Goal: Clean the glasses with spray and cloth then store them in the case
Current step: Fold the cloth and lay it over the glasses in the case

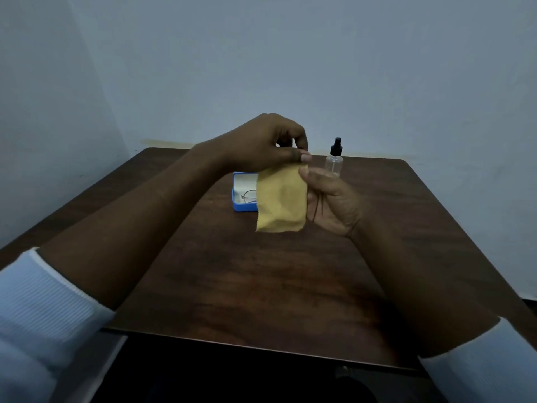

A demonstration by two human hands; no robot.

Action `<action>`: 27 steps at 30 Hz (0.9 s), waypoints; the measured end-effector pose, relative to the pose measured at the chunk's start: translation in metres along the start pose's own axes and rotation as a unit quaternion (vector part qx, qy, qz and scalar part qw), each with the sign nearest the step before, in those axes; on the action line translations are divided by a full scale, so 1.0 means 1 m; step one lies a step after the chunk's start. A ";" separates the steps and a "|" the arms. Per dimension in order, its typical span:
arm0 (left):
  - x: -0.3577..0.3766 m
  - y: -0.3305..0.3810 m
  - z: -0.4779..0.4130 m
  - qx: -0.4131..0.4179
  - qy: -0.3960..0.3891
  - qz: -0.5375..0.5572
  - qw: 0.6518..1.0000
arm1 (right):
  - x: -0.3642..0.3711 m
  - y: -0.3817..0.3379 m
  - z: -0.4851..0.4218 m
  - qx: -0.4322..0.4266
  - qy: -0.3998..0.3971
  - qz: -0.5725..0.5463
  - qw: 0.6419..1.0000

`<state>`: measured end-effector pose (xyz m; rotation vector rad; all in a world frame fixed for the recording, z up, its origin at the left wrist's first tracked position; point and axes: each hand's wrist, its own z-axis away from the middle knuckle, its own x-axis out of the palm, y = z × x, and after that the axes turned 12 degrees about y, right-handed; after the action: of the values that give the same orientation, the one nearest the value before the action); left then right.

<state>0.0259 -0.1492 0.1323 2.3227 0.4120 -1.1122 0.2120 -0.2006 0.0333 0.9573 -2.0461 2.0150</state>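
Two hands are up over the middle of the bench (261, 286), with a yellow cleaning cloth (280, 202) hanging between them, clear of the wood. Left hand (268, 144): thumb and forefinger pinched on the cloth's top corner. Right hand (332, 203): palm toward the camera at the cloth's right edge, thumb by the top corner, fingers going behind the fabric; cannot tell whether it grips or only backs the cloth. Glasses (249, 196), a thin wire frame, lie in the open blue case (244, 208) toward the bench's far edge, partly hidden behind the cloth. Spray bottle (335, 161), clear with a black pump top, stands upright closer to the far edge, right of the case and apart from it. Handling, as judged: the cloth is light and limp, so a corner pinch will do, or it can be draped over the fingertips for wiping. The glasses look light and easily bent, so lift them by the bridge or a temple, keeping off the lenses. The bottle looks rigid and smooth; wrap the body, forefinger on the pump. Writing: none readable, and no label shows on bottle, case or cloth.
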 end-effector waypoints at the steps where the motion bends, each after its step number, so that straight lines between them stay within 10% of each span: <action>1: 0.002 -0.003 0.000 -0.006 0.003 0.007 1.000 | -0.001 0.001 -0.001 0.003 0.021 0.019 1.000; 6: 0.021 -0.025 0.007 -0.154 0.109 0.176 0.966 | -0.002 0.004 -0.005 0.003 0.061 0.014 0.998; 11: 0.075 -0.037 0.038 -0.460 0.145 0.479 0.734 | -0.009 0.000 -0.012 0.019 0.135 -0.033 0.990; 13: 0.094 -0.036 0.054 -0.479 0.123 0.518 0.698 | -0.013 0.006 -0.014 0.025 0.175 -0.016 0.984; 20: 0.101 -0.039 0.078 -0.428 0.080 0.323 0.840 | -0.023 0.022 -0.023 0.055 0.226 0.025 0.972; 23: 0.091 -0.033 0.092 -0.272 0.010 0.137 0.952 | -0.030 0.019 -0.027 0.022 0.258 0.009 0.966; 27: 0.083 -0.019 0.103 -0.088 -0.175 0.084 0.977 | -0.035 0.022 -0.029 -0.012 0.294 0.027 0.955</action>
<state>0.0037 -0.1895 0.0068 1.9207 0.1701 -1.3106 0.2185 -0.1629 0.0008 0.2409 -1.7648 1.9740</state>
